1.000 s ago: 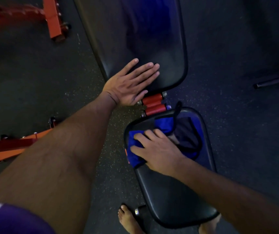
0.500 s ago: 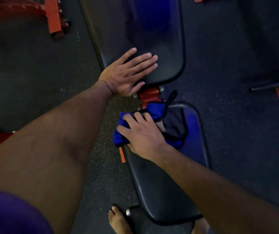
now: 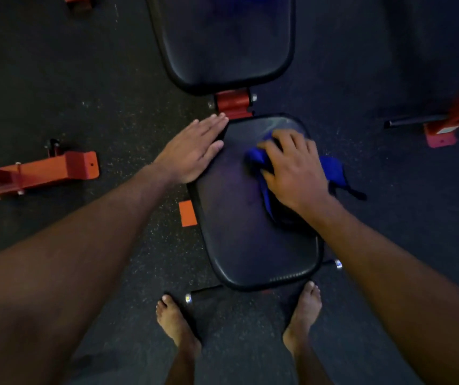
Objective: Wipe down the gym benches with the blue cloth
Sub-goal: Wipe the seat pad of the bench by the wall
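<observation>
Your right hand [image 3: 295, 169] presses the crumpled blue cloth [image 3: 261, 159] onto the far right of the black padded seat counter [image 3: 231, 218], fingers [image 3: 271, 147] curled over it. Your left hand [image 3: 192, 152] lies flat, fingers straight, on its far left edge. You're mid-wipe; next, sweep toward the near end, probably.

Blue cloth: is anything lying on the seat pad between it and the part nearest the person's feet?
Nothing visible. The right hand presses the blue cloth on the seat pad, whose near half is bare. The left hand rests flat at its far-left edge.
</observation>
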The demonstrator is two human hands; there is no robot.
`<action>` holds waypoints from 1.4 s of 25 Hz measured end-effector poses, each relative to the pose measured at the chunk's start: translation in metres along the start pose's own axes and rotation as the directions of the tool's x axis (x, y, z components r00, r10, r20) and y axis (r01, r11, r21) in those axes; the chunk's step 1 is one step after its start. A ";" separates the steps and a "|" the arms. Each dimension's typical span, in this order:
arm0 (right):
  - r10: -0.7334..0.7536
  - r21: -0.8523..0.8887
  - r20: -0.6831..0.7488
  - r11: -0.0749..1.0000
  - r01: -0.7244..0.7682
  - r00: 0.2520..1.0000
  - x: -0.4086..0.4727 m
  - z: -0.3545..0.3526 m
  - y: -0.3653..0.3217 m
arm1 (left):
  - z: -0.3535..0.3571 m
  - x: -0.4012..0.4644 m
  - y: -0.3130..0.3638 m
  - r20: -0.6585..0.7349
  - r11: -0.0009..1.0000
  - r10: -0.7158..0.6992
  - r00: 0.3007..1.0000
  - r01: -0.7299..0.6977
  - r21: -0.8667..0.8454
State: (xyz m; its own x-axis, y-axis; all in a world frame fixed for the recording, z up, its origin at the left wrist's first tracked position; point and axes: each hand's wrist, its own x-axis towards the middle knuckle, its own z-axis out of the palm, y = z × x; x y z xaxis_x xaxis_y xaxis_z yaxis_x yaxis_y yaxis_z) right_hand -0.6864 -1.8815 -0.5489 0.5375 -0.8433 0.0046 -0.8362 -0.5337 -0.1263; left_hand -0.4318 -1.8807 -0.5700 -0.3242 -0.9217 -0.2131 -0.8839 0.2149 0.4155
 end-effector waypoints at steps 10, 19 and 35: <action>0.126 0.113 0.172 0.983 -0.146 0.977 -0.151 -0.002 -0.076 | 0.036 -0.034 0.059 -0.246 0.950 -0.297 0.923 0.312 0.025; 0.291 0.171 0.117 0.936 -0.308 0.949 0.057 -0.007 0.021 | 0.044 -0.031 0.050 -0.350 0.962 -0.260 0.900 0.273 -0.014; 0.189 0.217 0.062 0.956 -0.198 0.980 0.015 -0.004 0.022 | 0.047 -0.033 0.046 -0.364 0.967 -0.249 0.897 0.253 -0.037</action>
State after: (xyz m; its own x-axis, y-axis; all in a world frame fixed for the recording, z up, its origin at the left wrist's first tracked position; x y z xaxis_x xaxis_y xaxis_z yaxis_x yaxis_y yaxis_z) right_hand -0.6970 -1.9061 -0.5476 0.3754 -0.9234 -0.0807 -0.8820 -0.3291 -0.3373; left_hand -0.4779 -1.8251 -0.5858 0.0520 -0.9983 0.0273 -0.9239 -0.0377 0.3808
